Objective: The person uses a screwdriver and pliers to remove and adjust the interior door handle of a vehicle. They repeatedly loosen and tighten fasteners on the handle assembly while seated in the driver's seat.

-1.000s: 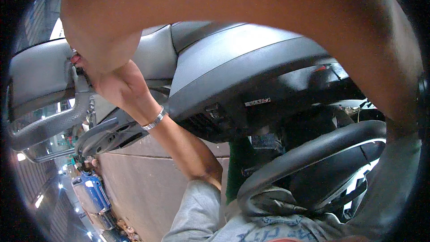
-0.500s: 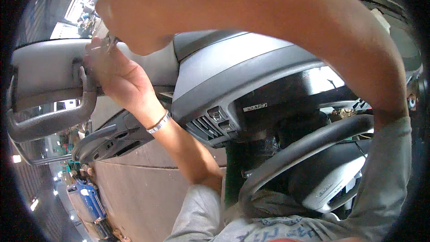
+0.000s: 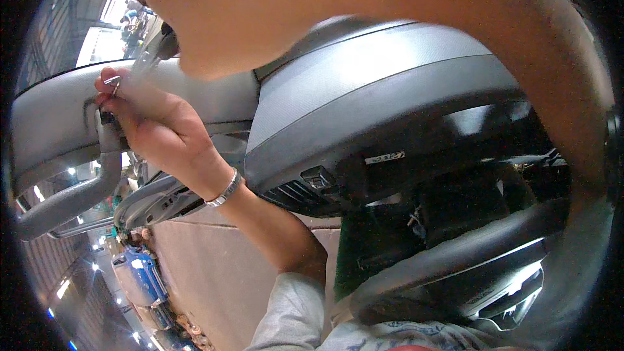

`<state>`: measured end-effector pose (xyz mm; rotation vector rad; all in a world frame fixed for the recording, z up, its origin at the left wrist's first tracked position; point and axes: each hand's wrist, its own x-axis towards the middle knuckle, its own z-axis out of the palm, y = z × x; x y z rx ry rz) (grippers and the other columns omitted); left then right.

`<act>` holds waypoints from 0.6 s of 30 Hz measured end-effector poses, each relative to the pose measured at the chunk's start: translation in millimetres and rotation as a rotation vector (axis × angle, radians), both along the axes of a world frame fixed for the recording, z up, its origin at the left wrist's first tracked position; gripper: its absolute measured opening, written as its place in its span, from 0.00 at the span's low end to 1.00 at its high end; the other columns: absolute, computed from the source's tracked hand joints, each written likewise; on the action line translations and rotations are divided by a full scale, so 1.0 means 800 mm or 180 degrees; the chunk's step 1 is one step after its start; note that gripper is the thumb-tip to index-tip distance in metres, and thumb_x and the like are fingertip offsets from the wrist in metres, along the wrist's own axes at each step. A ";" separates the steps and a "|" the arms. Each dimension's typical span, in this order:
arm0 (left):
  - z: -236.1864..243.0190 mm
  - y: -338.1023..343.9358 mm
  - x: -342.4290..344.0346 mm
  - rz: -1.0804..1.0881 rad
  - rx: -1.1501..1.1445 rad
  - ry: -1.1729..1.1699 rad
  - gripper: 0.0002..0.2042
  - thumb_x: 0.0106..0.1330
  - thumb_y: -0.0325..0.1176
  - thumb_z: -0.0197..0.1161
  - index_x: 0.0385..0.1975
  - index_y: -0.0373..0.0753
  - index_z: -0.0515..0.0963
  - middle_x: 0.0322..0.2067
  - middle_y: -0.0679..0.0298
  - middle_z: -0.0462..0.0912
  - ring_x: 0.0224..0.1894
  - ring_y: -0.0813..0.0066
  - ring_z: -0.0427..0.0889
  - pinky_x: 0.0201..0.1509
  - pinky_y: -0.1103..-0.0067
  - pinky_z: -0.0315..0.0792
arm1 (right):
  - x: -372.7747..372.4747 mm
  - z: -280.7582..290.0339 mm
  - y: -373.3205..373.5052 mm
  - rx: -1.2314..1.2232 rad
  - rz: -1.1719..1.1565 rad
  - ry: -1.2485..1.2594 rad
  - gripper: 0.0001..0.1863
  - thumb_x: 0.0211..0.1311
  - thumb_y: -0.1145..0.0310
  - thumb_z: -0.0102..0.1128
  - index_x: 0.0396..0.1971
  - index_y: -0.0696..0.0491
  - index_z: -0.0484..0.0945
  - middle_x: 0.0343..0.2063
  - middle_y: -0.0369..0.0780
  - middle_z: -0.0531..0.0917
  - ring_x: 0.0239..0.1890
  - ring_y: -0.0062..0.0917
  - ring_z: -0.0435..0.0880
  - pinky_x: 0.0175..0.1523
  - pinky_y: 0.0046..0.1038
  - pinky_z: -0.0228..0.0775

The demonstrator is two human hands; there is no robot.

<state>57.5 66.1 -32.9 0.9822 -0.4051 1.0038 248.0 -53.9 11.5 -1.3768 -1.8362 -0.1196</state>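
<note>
My left hand (image 3: 166, 127) is raised at the upper end of a grey grab handle (image 3: 84, 198) on the windshield pillar. Its fingertips pinch a small shiny metal piece (image 3: 112, 82) whose kind I cannot make out. Above and to the right, my right hand (image 3: 214, 23) is closed around a dark-ended tool (image 3: 168, 44). A pale, blurred shaft seems to run from that tool toward my left fingers. The right forearm arches across the top of the view and hides part of the windshield area.
The grey dashboard (image 3: 338, 84) with its air vent (image 3: 296, 198) lies ahead. A steering wheel (image 3: 455, 253) sits close to my body at lower right. Beyond the open door (image 3: 162, 201) are the workshop floor (image 3: 201, 260) and a blue vehicle (image 3: 143, 273).
The view has shifted. My left fingers have moved left to the top of the grab handle, and the gap between my hands has widened, showing more of the dark tool.
</note>
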 end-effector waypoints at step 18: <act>-0.005 -0.001 0.016 0.1045 -0.0258 -0.0144 0.12 0.78 0.31 0.51 0.50 0.31 0.77 0.56 0.52 0.81 0.59 0.62 0.81 0.69 0.67 0.76 | 0.017 0.011 -0.075 0.0752 0.0253 -0.0053 0.06 0.50 0.79 0.65 0.28 0.65 0.82 0.22 0.52 0.82 0.26 0.40 0.84 0.33 0.38 0.77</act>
